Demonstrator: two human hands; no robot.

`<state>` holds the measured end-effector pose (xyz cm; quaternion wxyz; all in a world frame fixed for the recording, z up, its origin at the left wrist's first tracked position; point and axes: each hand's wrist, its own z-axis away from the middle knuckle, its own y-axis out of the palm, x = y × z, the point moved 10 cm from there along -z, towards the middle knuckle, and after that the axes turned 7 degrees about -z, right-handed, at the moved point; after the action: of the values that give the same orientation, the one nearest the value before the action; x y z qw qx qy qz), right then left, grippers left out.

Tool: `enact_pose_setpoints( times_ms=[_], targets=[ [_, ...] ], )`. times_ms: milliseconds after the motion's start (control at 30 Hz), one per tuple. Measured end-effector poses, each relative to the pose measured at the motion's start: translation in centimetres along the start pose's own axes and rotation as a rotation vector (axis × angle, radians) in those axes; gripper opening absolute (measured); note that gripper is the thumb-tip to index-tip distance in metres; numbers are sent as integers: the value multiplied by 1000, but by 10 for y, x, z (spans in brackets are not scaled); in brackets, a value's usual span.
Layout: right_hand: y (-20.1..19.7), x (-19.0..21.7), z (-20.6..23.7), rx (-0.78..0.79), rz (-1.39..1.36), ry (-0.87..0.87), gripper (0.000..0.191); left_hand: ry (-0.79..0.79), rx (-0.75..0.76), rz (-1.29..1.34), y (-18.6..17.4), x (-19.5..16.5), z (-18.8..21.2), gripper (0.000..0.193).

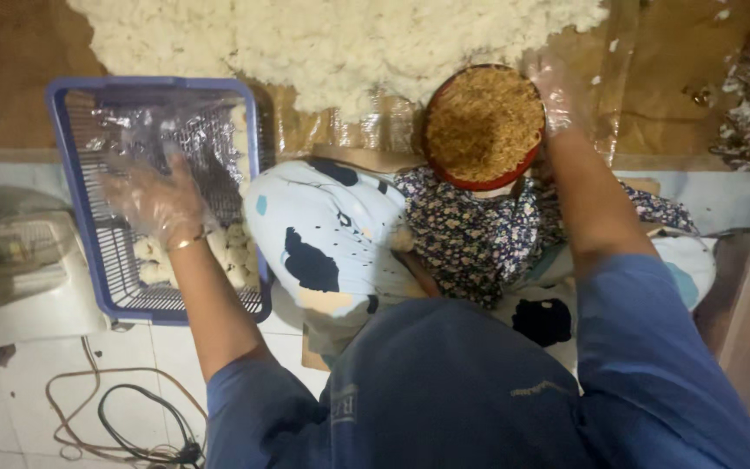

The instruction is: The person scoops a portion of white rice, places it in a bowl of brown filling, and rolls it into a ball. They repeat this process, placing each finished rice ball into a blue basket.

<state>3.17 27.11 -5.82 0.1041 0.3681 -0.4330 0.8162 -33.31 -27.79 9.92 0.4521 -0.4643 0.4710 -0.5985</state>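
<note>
My left hand (156, 201), in a clear plastic glove, hovers over the blue plastic basket (69, 95) with fingers spread and nothing in it. Several white rice balls (234, 252) lie inside the basket along its right side. My right hand (554, 90), also gloved, rests against the right rim of a red bowl (483, 127) filled with brown shredded filling; its fingers are blurred. A large heap of white cooked rice (332, 39) is spread on the brown sheet beyond the bowl.
My knees in patterned cloth (332, 234) sit between basket and bowl. A grey scale-like device (19, 260) stands at the left. Cables (123, 417) lie on the white tiled floor. Scraps (744, 95) lie at the far right.
</note>
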Motion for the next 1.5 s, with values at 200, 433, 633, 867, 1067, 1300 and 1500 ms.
enact_pose_setpoints(
  times_ms=[200, 433, 633, 867, 1067, 1300, 1500],
  targets=[
    [0, 12, -8, -91, 492, -176, 44, 387, -383, 461, -92, -155, 45, 70],
    [-24, 9, 20, 228, 860, -90, 43, 325, 670, 1676, -14, -319, 138, 57],
    [-50, 111, 100, -83, 630, -517, 34, 174, 1036, 1823, 30, -384, 173, 60],
    [4, 176, 186, 44, 188, -842, 20, 285, 1453, 1969, 18, -405, 217, 70],
    [9, 205, 177, -72, 354, -914, 31, 429, 1114, 1937, -3, -384, 204, 65],
    [-30, 191, 182, -284, 113, -925, 18, -211, 988, 1570, 26, -338, 191, 54],
    [6, 150, 151, -219, 713, -694, 11, -184, 912, 1706, 39, -337, 182, 60]
  ],
)
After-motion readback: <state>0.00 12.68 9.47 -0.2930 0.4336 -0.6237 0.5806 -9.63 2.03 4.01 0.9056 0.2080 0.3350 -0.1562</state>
